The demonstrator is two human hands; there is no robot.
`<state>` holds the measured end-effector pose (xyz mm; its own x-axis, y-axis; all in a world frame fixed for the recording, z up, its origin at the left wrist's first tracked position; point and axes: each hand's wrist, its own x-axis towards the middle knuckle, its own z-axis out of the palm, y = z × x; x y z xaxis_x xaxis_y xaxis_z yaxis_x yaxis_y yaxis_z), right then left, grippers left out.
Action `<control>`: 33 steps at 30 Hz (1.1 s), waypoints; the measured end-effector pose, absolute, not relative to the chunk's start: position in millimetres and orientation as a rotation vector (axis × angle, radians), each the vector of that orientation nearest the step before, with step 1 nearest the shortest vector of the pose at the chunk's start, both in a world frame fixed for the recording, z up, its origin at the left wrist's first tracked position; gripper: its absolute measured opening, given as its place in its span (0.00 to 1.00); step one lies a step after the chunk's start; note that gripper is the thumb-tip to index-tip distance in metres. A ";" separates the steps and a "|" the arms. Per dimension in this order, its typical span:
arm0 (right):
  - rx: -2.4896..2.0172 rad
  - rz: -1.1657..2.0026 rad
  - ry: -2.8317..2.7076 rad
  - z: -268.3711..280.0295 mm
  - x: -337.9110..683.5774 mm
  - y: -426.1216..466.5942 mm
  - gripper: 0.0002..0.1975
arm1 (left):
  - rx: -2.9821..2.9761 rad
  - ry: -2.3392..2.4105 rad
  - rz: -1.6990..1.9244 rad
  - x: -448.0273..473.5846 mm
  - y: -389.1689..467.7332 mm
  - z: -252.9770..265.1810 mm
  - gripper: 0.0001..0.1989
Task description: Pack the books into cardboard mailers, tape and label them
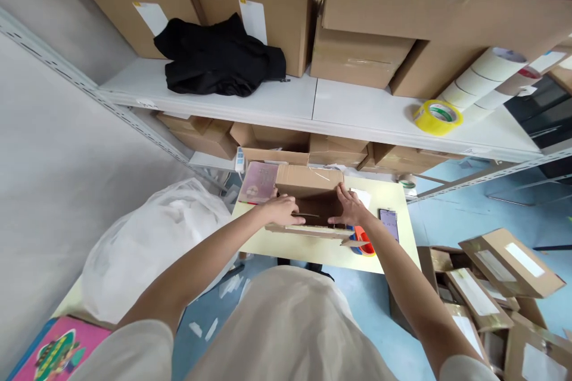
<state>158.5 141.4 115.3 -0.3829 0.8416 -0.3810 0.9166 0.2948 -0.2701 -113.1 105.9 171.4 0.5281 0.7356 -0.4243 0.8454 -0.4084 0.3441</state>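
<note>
An open cardboard box (pixel 313 230) sits on the pale yellow table, and both my hands are on it. My left hand (pixel 282 209) holds its left side, with fingers reaching over the opening. On the right side, my right hand (pixel 349 207) grips the edge, its thumb inside and its fingers up along the back corner. The inside looks dark, and I cannot make out what it holds. An orange-red tape roll (pixel 366 242) lies by the box's right end, partly hidden by a flap. Further right is a phone (pixel 389 223).
A purple-pink flat item (pixel 258 181) lies left of the box. Shelving (pixel 286 108) with cartons, black cloth (pixel 223 59) and yellow tape (pixel 438 117) stands behind. A big white plastic bag (pixel 147 250) bulges at left. Cardboard boxes (pixel 509 262) are piled at right.
</note>
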 end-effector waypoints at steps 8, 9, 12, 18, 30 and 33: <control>1.561 -0.729 2.254 116.8 151.6 122.9 0.72 | 2.335 1.838 -0.467 -145.6 61.5 173.3 0.31; 1.556 -0.780 2.248 114.9 154.3 118.2 0.74 | 2.278 1.830 -0.461 -148.4 56.6 167.4 0.33; 1.605 -0.883 2.262 106.9 165.7 98.6 0.76 | 2.095 1.849 -0.349 -149.2 40.8 143.4 0.42; 1.911 -0.962 2.318 89.4 181.5 61.7 0.70 | 1.872 1.923 -0.032 -132.0 22.3 98.4 0.53; 2.111 -1.020 2.246 73.8 191.9 52.1 0.67 | 1.573 1.850 0.286 -154.7 47.9 79.0 0.38; 2.102 -0.997 2.259 67.4 196.8 52.4 0.65 | 1.422 1.964 0.475 -184.6 67.2 62.0 0.31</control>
<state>196.8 52.4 67.4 -0.1567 0.9318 -0.3273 0.8697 -0.0269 -0.4929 -184.6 67.2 62.0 -0.1926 0.9353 -0.2968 0.6966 0.3433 0.6299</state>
